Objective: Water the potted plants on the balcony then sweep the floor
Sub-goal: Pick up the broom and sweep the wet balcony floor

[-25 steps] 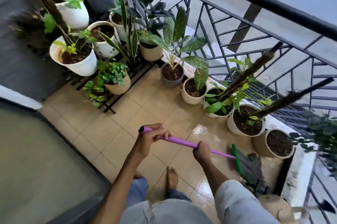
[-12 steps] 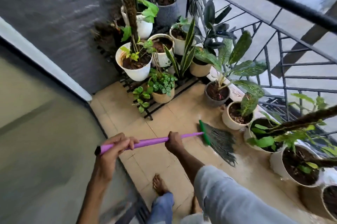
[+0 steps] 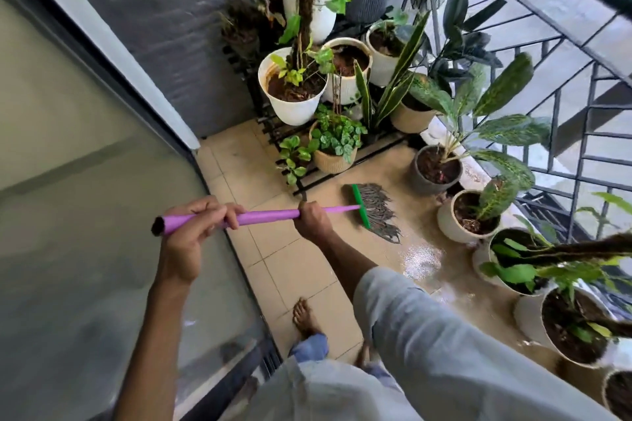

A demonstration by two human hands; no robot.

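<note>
I hold a broom with a purple handle, a green head and dark bristles. My left hand grips the handle near its black end cap. My right hand grips it further down, close to the head. The bristles rest on the tan tiled floor in front of the plant stand. Potted plants crowd the far corner, among them a white pot and a woven pot. More pots line the railing on the right.
A glass sliding door runs along the left. A black metal railing closes the right side. A wet, shiny patch lies on the tiles near the right-hand pots. My bare foot stands on the tiles below the broom.
The broom head has swept left across the floor, from the pots by the railing to the plant stand. My view has turned left toward the corner and the glass door.
</note>
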